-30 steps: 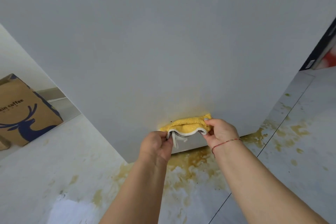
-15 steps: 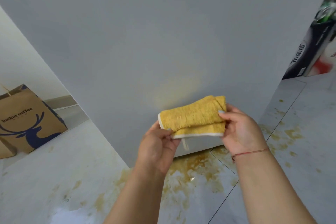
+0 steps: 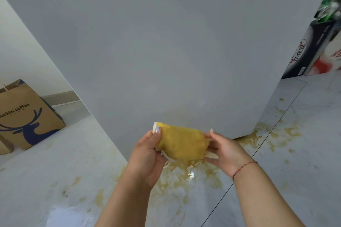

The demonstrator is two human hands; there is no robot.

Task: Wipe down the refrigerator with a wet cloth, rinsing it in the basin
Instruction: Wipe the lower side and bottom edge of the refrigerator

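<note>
Two hands share the yellow cloth, held off the refrigerator panel, which rises just beyond it, and above the stained floor. The left hand pinches the cloth's left end with its thumb on top; the right hand cups the other end from below, so the long axis runs left to right between them, each hand equally near the panel. No basin is in view. Compared with half a second ago, the cloth looks more tightly bunched and sits lower in view; a second ago it was pressed against the panel's bottom edge.
</note>
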